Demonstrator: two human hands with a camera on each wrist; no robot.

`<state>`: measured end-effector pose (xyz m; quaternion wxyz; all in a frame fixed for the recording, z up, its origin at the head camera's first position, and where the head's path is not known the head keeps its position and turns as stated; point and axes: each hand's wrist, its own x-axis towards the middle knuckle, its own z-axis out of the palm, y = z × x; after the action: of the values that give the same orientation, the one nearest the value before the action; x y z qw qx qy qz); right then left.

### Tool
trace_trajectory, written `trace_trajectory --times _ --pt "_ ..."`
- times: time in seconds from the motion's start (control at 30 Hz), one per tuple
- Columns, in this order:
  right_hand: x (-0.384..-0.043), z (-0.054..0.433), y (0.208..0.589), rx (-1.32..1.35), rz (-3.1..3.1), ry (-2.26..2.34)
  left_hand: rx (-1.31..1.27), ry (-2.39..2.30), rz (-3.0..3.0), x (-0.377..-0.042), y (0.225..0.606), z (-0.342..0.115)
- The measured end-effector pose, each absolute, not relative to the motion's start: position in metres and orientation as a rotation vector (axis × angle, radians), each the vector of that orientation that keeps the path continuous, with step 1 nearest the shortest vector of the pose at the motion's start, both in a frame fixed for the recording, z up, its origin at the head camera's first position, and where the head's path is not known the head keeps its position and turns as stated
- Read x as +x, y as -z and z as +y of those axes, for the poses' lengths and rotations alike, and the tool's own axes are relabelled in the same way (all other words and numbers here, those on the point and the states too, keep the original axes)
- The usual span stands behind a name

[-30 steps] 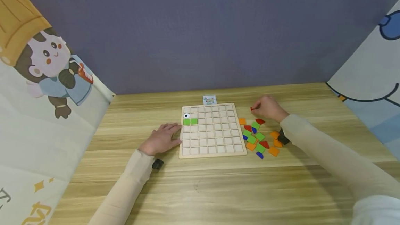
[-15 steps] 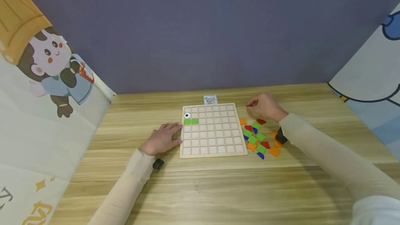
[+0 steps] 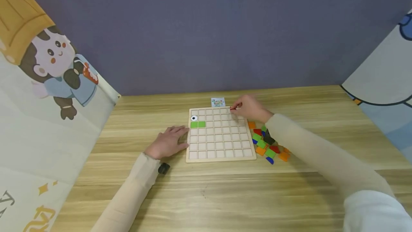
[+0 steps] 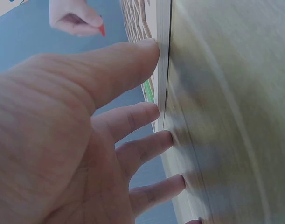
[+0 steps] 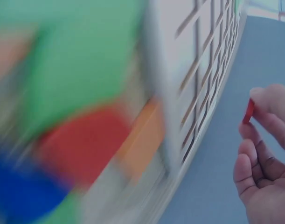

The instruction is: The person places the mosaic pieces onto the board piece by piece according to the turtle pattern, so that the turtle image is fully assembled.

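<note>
Pale wood-grain tabletop (image 3: 206, 196) runs up to a plain dark partition (image 3: 225, 38) in the head view. On the left wall we read a grey "y" (image 3: 9, 198) above orange lettering (image 3: 40, 221) that we cannot make out; a small printed card (image 3: 218, 102) behind the gridded board (image 3: 222, 159) is too tiny to read. We find an eye tile (image 3: 194, 118) and two green squares (image 3: 197, 124) seated at the board's left, with loose pieces (image 3: 261, 143) heaped beside its right edge. The left hand (image 3: 166, 142) lies with fingers spread at the board's left edge; the right hand (image 3: 250, 109) reaches across the far right corner.

From the left wrist, we see thumb and forefinger against the board's edge and, beyond, a red piece (image 4: 102, 28).

From the right wrist, we see that piece pinched between thumb and fingertip, clear of the board; nearer pieces blur.
</note>
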<state>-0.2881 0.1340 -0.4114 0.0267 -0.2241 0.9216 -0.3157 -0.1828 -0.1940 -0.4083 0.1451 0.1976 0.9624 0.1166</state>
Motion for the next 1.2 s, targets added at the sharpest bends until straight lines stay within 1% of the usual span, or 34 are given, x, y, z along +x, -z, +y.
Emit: trace_trajectory --times 0.2,0.5,0.77,0.9,1.2 --pt "-0.294 0.092 0.41 -0.791 2.834 0.94 0.562 -0.326 2.774 -0.183 0.409 -0.194" --pt "-0.31 0.053 0.41 -0.987 2.752 0.874 0.522 -0.331 2.788 -0.191 0.408 -0.188" --pt "-0.32 0.033 0.414 -1.01 2.65 0.93 0.511 -0.329 2.79 -0.197 0.41 -0.184" --pt "-0.321 0.027 0.417 -0.973 2.663 0.916 0.515 -0.327 2.796 -0.198 0.411 -0.185" --pt "-0.312 0.023 0.418 -0.925 2.636 0.911 0.531 -0.337 2.789 -0.193 0.409 -0.188"
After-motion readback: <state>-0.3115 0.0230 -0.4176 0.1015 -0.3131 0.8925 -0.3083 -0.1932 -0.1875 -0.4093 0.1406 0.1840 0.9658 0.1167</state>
